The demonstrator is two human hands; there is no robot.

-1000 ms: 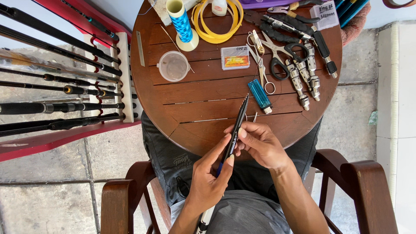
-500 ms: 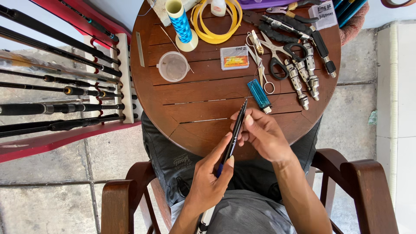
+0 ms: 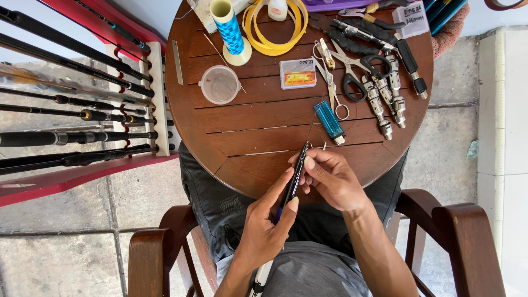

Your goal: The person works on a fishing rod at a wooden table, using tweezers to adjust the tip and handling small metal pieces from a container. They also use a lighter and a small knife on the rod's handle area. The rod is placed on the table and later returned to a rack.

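Head view: left hand (image 3: 264, 228) gripping dark rod (image 3: 294, 176) over near desk (image 3: 247, 137) edge, fingers closed round it; right hand (image 3: 330, 179) pinching rod near its tip. Lighter (image 3: 329, 121), scissors (image 3: 346, 71), blue spool (image 3: 230, 30) lying untouched farther off. Work seemingly midway, unfinished.

I see a round wooden table (image 3: 258, 132) carrying a blue thread spool (image 3: 230, 30), yellow coil (image 3: 275, 30), clear cup (image 3: 220, 84), small box (image 3: 297, 73), scissors (image 3: 352, 71) and blue lighter (image 3: 330, 122).
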